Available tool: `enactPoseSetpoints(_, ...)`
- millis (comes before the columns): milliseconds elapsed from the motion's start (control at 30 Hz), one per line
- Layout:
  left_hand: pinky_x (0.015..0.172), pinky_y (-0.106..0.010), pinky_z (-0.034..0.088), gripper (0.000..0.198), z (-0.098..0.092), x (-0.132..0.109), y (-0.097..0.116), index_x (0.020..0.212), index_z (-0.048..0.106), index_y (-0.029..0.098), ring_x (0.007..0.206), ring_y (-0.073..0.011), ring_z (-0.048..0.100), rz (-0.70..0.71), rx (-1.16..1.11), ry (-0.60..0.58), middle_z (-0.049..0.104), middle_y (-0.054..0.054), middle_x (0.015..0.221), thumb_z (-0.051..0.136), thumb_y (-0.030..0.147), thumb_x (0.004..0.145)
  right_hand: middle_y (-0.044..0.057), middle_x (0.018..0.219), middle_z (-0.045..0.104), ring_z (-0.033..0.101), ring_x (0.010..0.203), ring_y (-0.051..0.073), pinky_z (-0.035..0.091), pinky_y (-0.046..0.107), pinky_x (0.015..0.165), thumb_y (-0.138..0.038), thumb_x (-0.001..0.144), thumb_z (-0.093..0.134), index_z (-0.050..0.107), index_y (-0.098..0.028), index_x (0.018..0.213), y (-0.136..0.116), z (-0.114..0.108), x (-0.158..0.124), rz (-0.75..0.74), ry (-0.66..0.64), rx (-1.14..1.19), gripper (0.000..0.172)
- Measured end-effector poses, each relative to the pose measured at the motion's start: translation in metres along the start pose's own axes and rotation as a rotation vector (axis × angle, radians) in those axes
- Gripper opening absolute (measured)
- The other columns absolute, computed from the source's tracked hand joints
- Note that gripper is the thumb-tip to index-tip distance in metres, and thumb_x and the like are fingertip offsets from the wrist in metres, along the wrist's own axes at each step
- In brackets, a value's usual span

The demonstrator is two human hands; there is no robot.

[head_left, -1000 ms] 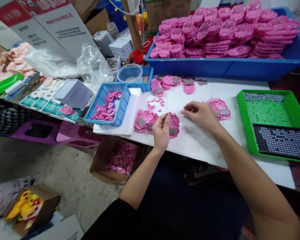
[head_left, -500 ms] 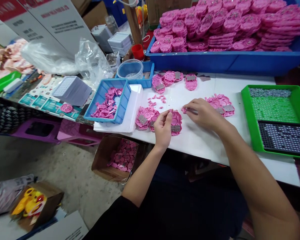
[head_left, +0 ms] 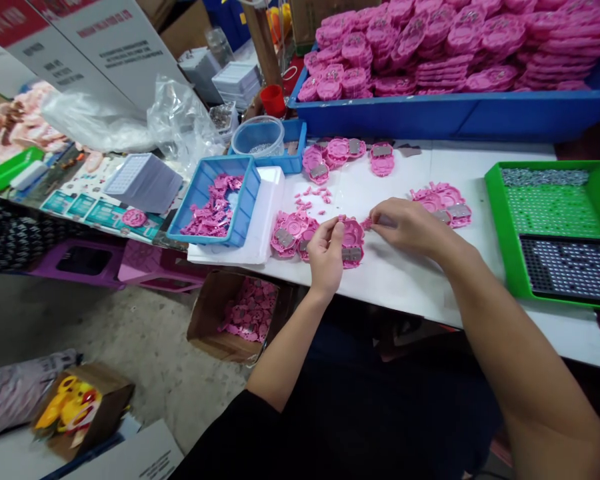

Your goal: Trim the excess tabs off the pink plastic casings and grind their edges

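My left hand (head_left: 326, 257) is closed in a pinch, with a small pink plastic piece at its fingertips. It rests against a pink plastic casing (head_left: 353, 235) with a grey metal plate, lying on the white table. To the right, my right hand (head_left: 405, 223) pinches another small pink plastic piece (head_left: 367, 223) near that casing's right edge. Left of my left hand lie more pink casings (head_left: 286, 239) with grey plates. Several tiny pink pieces (head_left: 316, 193) are scattered behind them. Further pink casings (head_left: 443, 200) lie just beyond my right hand.
A blue bin (head_left: 430, 117) heaped with pink casings spans the back. At right sits a green tray (head_left: 497, 220) holding a black perforated tray (head_left: 580, 267). A blue basket (head_left: 253, 200) of pink parts is at left. Below stands a cardboard box (head_left: 205, 320) of pink pieces.
My right hand has moved slightly left, bringing its small pink piece up to the casing's right edge. My left hand stays in place. The view has shifted a little.
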State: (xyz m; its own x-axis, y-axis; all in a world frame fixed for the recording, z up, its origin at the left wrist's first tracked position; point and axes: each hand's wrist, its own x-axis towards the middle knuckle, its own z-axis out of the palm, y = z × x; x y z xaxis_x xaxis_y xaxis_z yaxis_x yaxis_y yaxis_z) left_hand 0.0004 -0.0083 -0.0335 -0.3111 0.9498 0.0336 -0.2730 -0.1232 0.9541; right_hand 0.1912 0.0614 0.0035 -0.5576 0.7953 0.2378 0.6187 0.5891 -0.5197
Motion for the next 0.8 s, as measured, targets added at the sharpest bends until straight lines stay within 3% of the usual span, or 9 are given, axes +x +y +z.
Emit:
enactPoseSetpoints(200, 0.105, -0.040, 0.054, 0.030, 0.001, -0.001, 0.001, 0.110, 0.073, 0.023, 0.110, -0.0205, 0.071, -0.001, -0.039, -0.002, 0.075, -0.006, 0.113, 0.071, 0.049, 0.094, 0.007, 0.110, 0.075, 0.069, 0.098, 0.026, 0.055, 0.047, 0.094, -0.040, 0.092, 0.067, 0.077, -0.027, 0.108, -0.031, -0.014, 0.001, 0.083, 0.259, 0.307, 0.023)
enactPoseSetpoints(300, 0.105, -0.038, 0.054, 0.030, 0.002, -0.001, 0.002, 0.109, 0.073, 0.023, 0.110, -0.0202, 0.071, 0.005, -0.033, 0.002, 0.075, -0.005, 0.112, 0.069, 0.049, 0.094, 0.007, 0.110, 0.075, 0.070, 0.100, 0.026, 0.057, 0.048, 0.095, -0.042, 0.090, 0.070, 0.078, -0.030, 0.110, -0.044, -0.013, 0.001, 0.057, 0.275, 0.391, 0.025)
enactPoseSetpoints(500, 0.105, -0.034, 0.052, 0.023, 0.002, 0.000, 0.003, 0.107, 0.074, 0.023, 0.110, -0.0182, 0.070, 0.039, -0.087, -0.005, 0.075, -0.003, 0.110, 0.068, 0.043, 0.097, 0.008, 0.110, 0.075, 0.071, 0.104, 0.025, 0.058, 0.044, 0.095, -0.031, 0.095, 0.066, 0.078, -0.028, 0.111, -0.047, 0.002, 0.000, -0.167, 0.201, 0.300, 0.020)
enactPoseSetpoints(667, 0.106, -0.035, 0.051, 0.025, 0.002, 0.000, 0.002, 0.107, 0.074, 0.022, 0.108, -0.0186, 0.069, 0.040, -0.090, -0.005, 0.075, -0.003, 0.109, 0.069, 0.043, 0.096, 0.009, 0.107, 0.074, 0.071, 0.098, 0.022, 0.061, 0.038, 0.086, -0.017, 0.094, 0.067, 0.074, -0.024, 0.116, -0.039, 0.011, 0.003, -0.423, 0.340, 0.122, 0.024)
enactPoseSetpoints(800, 0.102, -0.032, 0.052, 0.022, 0.002, 0.001, 0.001, 0.106, 0.075, 0.023, 0.106, -0.0172, 0.069, 0.053, -0.127, -0.025, 0.075, -0.002, 0.107, 0.068, 0.041, 0.096, 0.010, 0.108, 0.074, 0.069, 0.097, 0.022, 0.061, 0.039, 0.085, -0.013, 0.093, 0.068, 0.071, -0.021, 0.113, -0.039, 0.014, 0.004, -0.485, 0.373, 0.059, 0.022)
